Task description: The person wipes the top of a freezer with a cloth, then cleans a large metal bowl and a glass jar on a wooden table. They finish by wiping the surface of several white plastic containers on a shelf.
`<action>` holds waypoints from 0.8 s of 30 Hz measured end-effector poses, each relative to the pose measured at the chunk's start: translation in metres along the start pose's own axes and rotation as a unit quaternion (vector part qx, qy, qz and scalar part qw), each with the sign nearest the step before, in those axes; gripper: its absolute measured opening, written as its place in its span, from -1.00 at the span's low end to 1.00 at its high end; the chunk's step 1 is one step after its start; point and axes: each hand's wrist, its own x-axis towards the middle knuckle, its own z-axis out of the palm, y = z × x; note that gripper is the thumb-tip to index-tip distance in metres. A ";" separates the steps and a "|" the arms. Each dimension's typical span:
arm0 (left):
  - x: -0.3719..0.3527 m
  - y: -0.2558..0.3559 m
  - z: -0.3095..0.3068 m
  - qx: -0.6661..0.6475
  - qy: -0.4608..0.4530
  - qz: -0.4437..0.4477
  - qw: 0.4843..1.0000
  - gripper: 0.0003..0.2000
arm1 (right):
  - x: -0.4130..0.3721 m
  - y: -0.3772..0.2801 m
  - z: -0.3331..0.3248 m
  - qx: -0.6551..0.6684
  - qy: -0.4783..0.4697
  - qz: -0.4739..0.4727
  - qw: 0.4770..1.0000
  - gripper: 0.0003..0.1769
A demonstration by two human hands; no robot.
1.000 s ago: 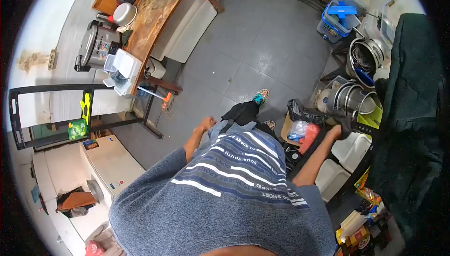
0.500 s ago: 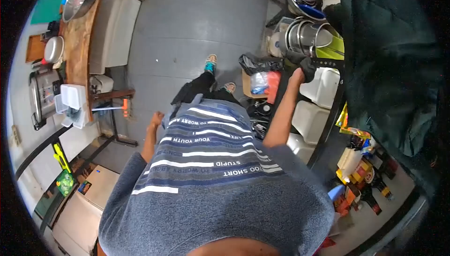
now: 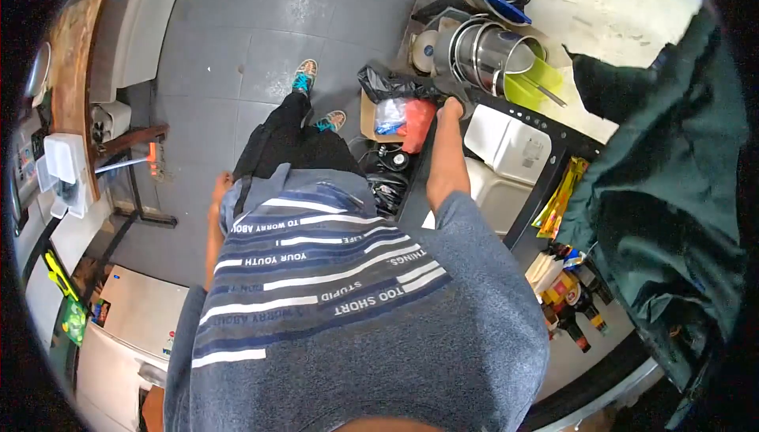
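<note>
My right hand [image 3: 451, 108] reaches forward to the corner of a black-framed rack, beside the metal pots [image 3: 484, 51]. Its fingers look closed around something dark grey whose kind I cannot make out. My left hand [image 3: 222, 187] hangs low by my hip at the shirt hem, its fingers partly hidden and small. Below my right arm, white lidded containers [image 3: 506, 143] sit in the rack. A large dark green cloth [image 3: 664, 218] hangs on the right, apart from both hands. Near the pots lies a lime-green item [image 3: 534, 88].
A box with bags [image 3: 395, 120] stands on the floor by the rack. Bottles [image 3: 585, 305] and yellow packets [image 3: 563, 199] are at the lower right. A wooden table [image 3: 75, 76] runs along the left, with an orange-ended tool [image 3: 152, 158] beneath it. Grey floor [image 3: 237, 52] lies ahead.
My view has shifted rightward, so the table, rack and feet sit further left. The dark green cloth has swung away from the pots, uncovering a pale surface. My right hand stays at the rack's corner.
</note>
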 end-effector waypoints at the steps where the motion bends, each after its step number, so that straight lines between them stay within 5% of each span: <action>1: -0.017 0.001 -0.005 0.002 0.023 -0.003 1.000 -0.65 | 0.001 0.020 -0.012 0.005 -0.048 -0.119 0.992 -0.68; 2: -0.033 0.003 -0.014 0.005 0.042 -0.004 0.999 -0.64 | 0.003 0.037 -0.030 0.011 -0.091 -0.235 0.968 -0.67; 3: -0.059 0.025 -0.014 -0.127 0.047 -0.049 0.990 -0.74 | 0.006 0.046 -0.044 0.018 -0.133 -0.349 0.927 -0.66; 4: -0.081 0.049 -0.010 -0.257 0.054 -0.093 0.960 -0.79 | 0.010 0.046 -0.052 0.020 -0.130 -0.350 0.928 -0.66; 6: -0.066 0.055 -0.018 -0.247 0.043 -0.095 0.963 -0.78 | 0.003 0.050 -0.070 0.114 -0.028 -0.404 0.907 -0.66; 8: -0.068 0.050 -0.025 -0.231 0.029 -0.097 0.968 -0.76 | -0.042 0.048 -0.117 -0.042 0.111 -0.320 0.940 -0.62; 10: -0.059 0.048 -0.035 -0.217 0.019 -0.098 0.971 -0.75 | -0.021 0.054 -0.133 0.110 0.093 -0.374 0.916 -0.66; 11: -0.048 0.048 -0.039 -0.209 0.013 -0.098 0.973 -0.74 | -0.018 0.055 -0.134 0.111 0.098 -0.372 0.917 -0.66; 13: -0.031 0.058 -0.046 -0.190 -0.001 -0.099 0.977 -0.72 | -0.041 0.053 -0.134 0.012 0.097 -0.534 0.840 -0.66; 16: 0.021 0.070 -0.061 -0.163 -0.017 -0.098 0.982 -0.69 | 0.032 0.029 -0.108 -0.020 0.106 -0.563 0.820 -0.66; 19: 0.035 0.062 -0.091 -0.137 -0.031 -0.090 0.986 -0.66 | 0.206 -0.029 -0.073 0.039 0.168 -0.555 0.814 -0.80; 20: 0.045 0.058 -0.095 -0.128 -0.037 -0.087 0.987 -0.65 | 0.184 -0.029 -0.075 0.043 0.172 -0.553 0.814 -0.80; 24: 0.039 0.192 -0.116 -0.119 0.016 -0.082 0.989 -0.59 | 0.054 0.038 -0.037 0.174 0.000 -0.276 0.945 -0.70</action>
